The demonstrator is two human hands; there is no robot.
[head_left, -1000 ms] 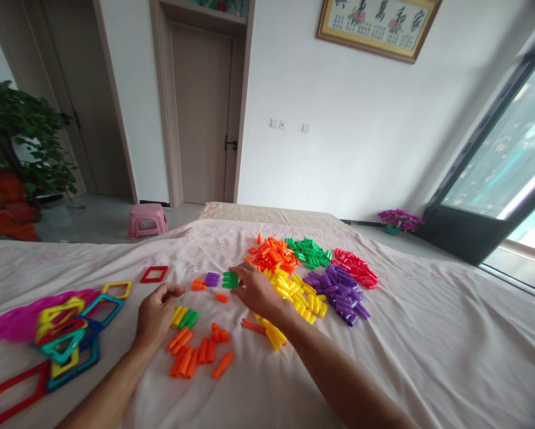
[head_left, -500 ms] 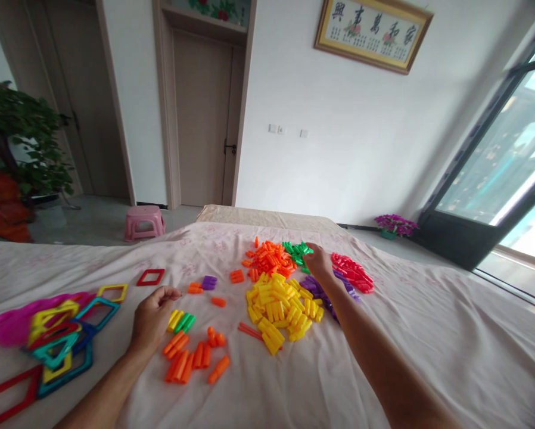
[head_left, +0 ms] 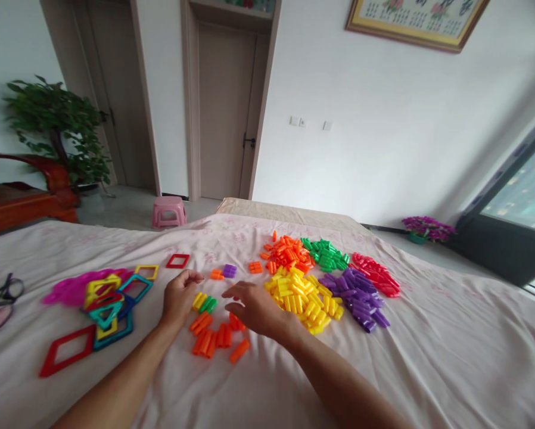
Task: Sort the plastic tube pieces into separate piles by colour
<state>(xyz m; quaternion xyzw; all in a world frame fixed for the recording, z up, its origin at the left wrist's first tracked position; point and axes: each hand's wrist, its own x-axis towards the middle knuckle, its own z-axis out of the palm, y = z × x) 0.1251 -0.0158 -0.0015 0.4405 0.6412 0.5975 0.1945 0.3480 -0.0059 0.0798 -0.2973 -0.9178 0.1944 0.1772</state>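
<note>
My left hand (head_left: 181,296) is closed, thumb and fingers pinched together; whatever they may hold is too small or hidden to make out. Just right of it lies a joined yellow-and-green block (head_left: 204,302). My right hand (head_left: 256,307) hovers over the cloth with thumb and forefinger apart, and nothing shows between them. Beneath and in front of it lie several orange plastic tube blocks (head_left: 207,342), some partly covered by the hand. Its wrist is beside the yellow block pile (head_left: 303,295). Beyond the hands is a joined orange-and-purple block (head_left: 224,272).
Further piles are orange (head_left: 289,253), green (head_left: 325,254), purple (head_left: 359,298) and red (head_left: 375,274). Magnetic frame tiles (head_left: 111,310) overlap at the left, near eyeglasses (head_left: 2,304). A patterned cloth (head_left: 450,357) covers the surface. A pink stool (head_left: 169,212) stands beyond.
My right hand has come back from the green pile, leftward and nearer, to the loose orange blocks. My left hand stays pinched beside the yellow-and-green block. The view has turned left.
</note>
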